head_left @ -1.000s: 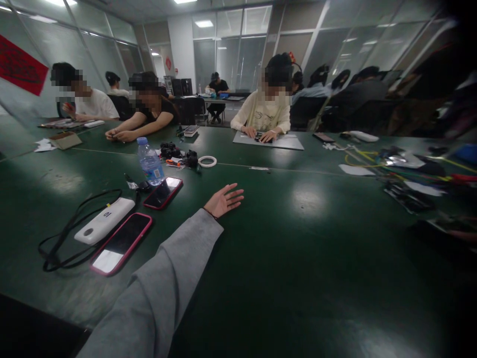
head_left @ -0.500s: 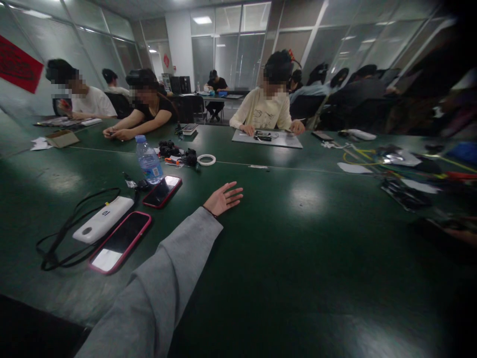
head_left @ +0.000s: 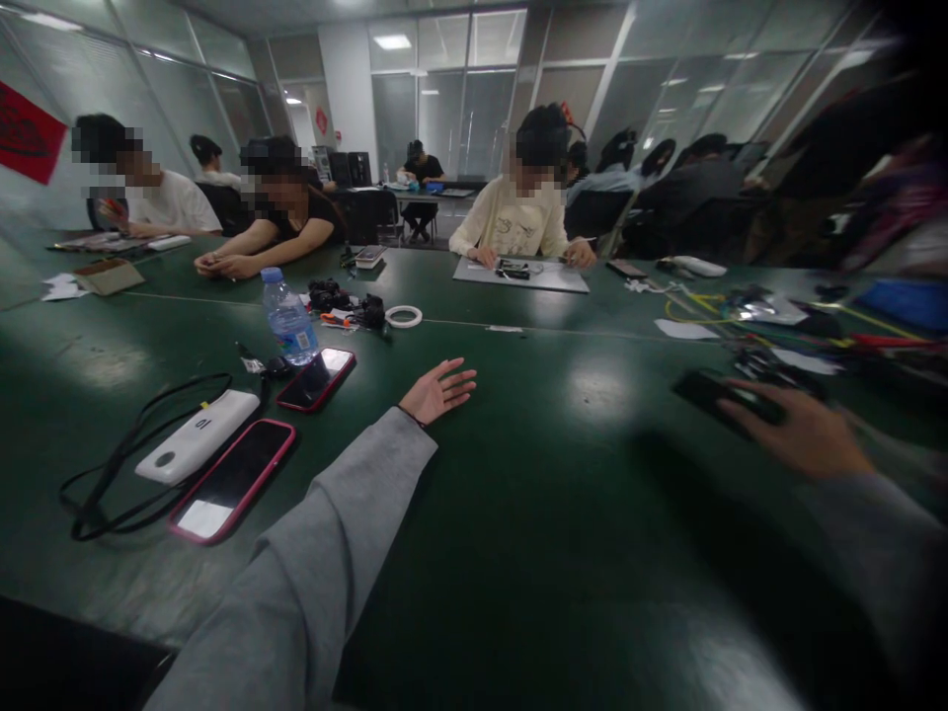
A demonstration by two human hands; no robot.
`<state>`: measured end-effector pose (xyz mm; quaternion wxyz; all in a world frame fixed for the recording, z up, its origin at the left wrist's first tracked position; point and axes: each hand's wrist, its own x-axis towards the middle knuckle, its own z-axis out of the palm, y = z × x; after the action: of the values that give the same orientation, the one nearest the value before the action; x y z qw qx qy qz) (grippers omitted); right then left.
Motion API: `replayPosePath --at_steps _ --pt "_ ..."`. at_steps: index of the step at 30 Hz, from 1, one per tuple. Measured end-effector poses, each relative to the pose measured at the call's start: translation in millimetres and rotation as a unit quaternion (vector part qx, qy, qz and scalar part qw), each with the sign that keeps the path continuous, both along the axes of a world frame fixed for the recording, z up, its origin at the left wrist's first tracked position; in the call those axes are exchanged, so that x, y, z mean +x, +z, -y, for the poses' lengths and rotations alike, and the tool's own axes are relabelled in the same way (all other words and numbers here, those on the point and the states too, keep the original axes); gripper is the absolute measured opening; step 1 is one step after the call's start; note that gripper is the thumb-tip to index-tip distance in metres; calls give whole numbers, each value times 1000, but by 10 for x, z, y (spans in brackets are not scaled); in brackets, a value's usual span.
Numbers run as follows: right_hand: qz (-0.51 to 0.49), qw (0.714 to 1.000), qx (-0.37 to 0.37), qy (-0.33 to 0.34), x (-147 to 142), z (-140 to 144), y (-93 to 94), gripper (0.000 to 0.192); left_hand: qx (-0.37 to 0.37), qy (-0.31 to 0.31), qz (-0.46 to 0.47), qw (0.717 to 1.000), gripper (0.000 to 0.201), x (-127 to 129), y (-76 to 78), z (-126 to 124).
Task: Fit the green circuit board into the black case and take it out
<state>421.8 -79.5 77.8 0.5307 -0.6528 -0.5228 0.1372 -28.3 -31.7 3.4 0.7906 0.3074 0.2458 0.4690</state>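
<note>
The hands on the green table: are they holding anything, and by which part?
The left hand lies open on the table, holding nothing. The right hand has fingertips on a dark flat object; blur hides any grip.

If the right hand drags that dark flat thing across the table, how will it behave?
The dark slab looks thin and stiff, so it would probably slide flat on the glossy table, not roll. The right hand touches its edge; it is blurred.

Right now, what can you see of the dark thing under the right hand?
The dark thing is flat, slim and black, phone-like, but blurred, so details are unclear. It lies on the green table, tilted with its far end toward the left. The right hand reaches onto it, its fingers over the near end; whether they grip or only touch cannot be told. Cables and papers lie just beyond it.
</note>
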Motion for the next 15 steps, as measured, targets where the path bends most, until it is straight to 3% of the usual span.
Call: replayPosePath --at_steps 1,3,4,6,8,11,15 --pt "6 999 -11 47 -265 -58 -51 30 4 1 -5 1000 40 8 -3 0" --pt "-138 980 -13 142 -984 -137 -202 26 16 2 -24 1000 43 43 -13 9" --pt "-252 951 -29 180 -1389 -158 -292 21 25 5 -39 999 44 70 -22 19" --pt "-436 863 -113 230 -2144 -168 -464 17 50 14 -70 996 46 132 -42 50" --pt "-555 774 -168 252 -2683 -154 -594 15 78 34 -90 992 47 188 -62 90" --pt "-644 703 -172 248 -2992 -121 -685 14 102 51 -100 988 51 231 -74 137" --pt "-673 678 -173 241 -2927 -100 -697 12 121 68 -121 983 51 241 -64 153"
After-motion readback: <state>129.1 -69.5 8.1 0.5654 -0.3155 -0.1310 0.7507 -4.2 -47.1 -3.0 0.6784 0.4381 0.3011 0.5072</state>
